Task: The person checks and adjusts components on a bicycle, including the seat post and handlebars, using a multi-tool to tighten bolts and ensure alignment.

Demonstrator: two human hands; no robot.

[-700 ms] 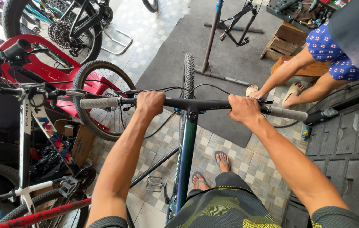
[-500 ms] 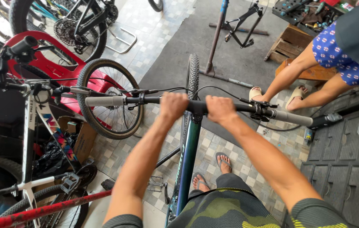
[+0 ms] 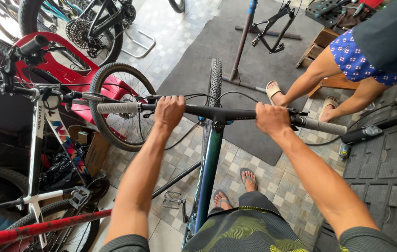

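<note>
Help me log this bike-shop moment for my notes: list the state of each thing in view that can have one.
left hand: closed around the handlebar, inboard of the grey grip
right hand: closed around the handlebar, beside the brake lever
handlebar: level, crosswise to the frame
front wheel: on the floor, pointing straight ahead
pedal: free, no foot on it
white bike: upright at left
repair stand: upright on the mat, no bike clamped

Two hands (image 3: pixel 169 112) (image 3: pixel 272 119) on one handlebar (image 3: pixel 229 113), two grey grips (image 3: pixel 117 108) (image 3: pixel 324 126), one front tyre (image 3: pixel 215 81), one repair stand (image 3: pixel 241 44).
</note>
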